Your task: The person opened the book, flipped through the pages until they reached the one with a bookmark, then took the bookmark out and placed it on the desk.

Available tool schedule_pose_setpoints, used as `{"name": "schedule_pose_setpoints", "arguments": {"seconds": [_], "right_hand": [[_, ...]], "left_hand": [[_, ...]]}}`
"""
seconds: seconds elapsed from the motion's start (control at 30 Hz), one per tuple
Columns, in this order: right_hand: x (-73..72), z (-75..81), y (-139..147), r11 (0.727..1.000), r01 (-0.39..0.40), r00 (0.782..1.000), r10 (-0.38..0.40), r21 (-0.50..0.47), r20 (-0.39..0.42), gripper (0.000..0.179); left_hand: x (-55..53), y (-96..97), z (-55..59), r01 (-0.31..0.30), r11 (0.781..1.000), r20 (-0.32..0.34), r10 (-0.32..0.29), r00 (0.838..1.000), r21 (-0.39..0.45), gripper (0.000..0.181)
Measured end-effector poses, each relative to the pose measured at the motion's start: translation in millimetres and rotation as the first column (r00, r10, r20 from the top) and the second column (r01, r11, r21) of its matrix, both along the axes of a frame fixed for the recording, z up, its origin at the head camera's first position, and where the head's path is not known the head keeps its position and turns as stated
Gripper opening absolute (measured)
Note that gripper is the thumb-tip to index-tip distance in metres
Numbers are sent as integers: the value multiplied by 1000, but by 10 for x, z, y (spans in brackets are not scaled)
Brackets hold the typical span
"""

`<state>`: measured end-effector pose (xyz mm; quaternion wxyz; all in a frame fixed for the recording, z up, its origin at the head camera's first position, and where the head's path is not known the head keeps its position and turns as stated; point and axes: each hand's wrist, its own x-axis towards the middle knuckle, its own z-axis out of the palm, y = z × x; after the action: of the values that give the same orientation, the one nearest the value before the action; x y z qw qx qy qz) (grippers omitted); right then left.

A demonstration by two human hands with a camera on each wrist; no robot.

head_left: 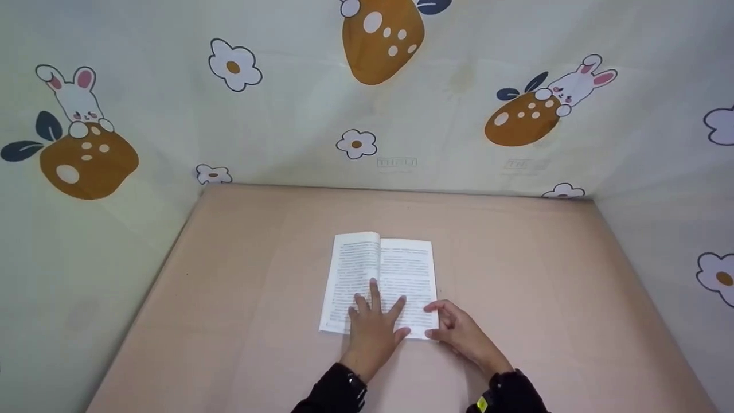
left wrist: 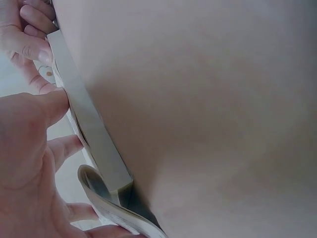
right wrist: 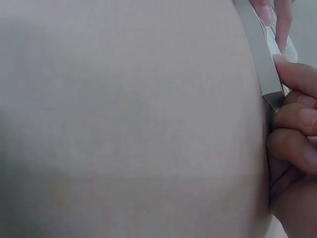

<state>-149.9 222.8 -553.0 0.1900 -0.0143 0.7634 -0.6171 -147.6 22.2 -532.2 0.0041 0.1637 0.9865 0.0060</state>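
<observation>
An open book point(head_left: 404, 264) with printed text lies on the table, its spine running away from me. My left hand point(head_left: 371, 338) is spread flat across the lower middle of the pages, fingers apart. In the left wrist view the thick page block point(left wrist: 89, 114) shows beside the left thumb, and the left-hand pages point(left wrist: 116, 213) bulge up in a curl. At the lower right corner of the book, my right hand point(head_left: 461, 335) holds the edge with thumb and index finger. Its other fingers point(right wrist: 292, 148) are curled beside the book; what lies beneath them is hidden.
The table point(head_left: 258, 275) has a plain pinkish-beige cover. Pale curtain-like walls point(head_left: 287, 126) printed with rabbits, brown fruit and flowers stand behind it and along both sides. Dark sleeves point(head_left: 338, 390) cover both wrists.
</observation>
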Motion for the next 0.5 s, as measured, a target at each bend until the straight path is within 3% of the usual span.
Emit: {"name": "schedule_pose_setpoints", "arguments": {"seconds": [0.23,0.5], "right_hand": [[-1,24,-54,991,73,996,-77,112,37,93],[3,14,-63,983,100,994,-104,155,21,101]], "left_hand": [[-10,-18,9,14,1000,12,-14,1000,10,63],[13,-42,-27,31,998,-49,-28,998,46,79]]}}
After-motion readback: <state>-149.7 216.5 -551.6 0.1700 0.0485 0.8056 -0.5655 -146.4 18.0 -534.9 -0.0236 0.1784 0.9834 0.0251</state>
